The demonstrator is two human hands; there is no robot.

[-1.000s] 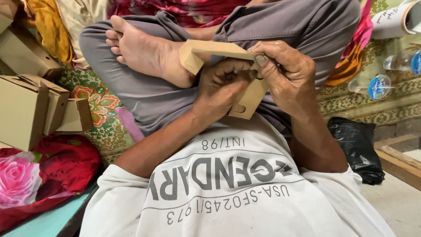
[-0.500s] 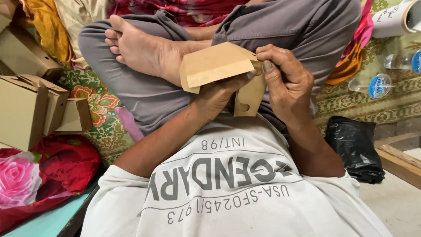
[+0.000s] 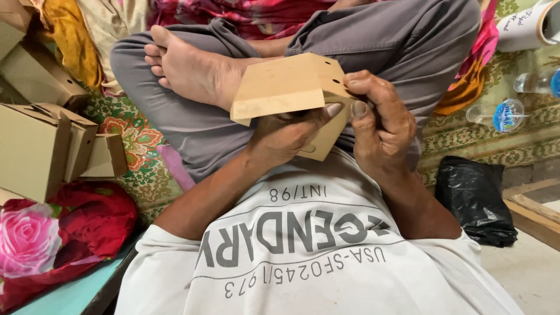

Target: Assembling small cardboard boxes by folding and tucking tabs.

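We grip the folded brown cardboard box blank (image 3: 289,87) with left hand (image 3: 289,137) beneath and right hand (image 3: 379,125) pinching its edge.

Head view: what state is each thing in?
Tan cardboard box blank: partly folded, held in both hands.
Left hand: grip closed under the blank.
Right hand: grip pinching the blank's right edge.
Folded brown cardboard boxes: assembled, flaps open.
Clear plastic bottle: lying on its side.

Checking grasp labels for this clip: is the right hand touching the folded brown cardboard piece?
Touching. The head view shows the right hand with its thumb and fingers pressed on the cardboard piece at its right edge.
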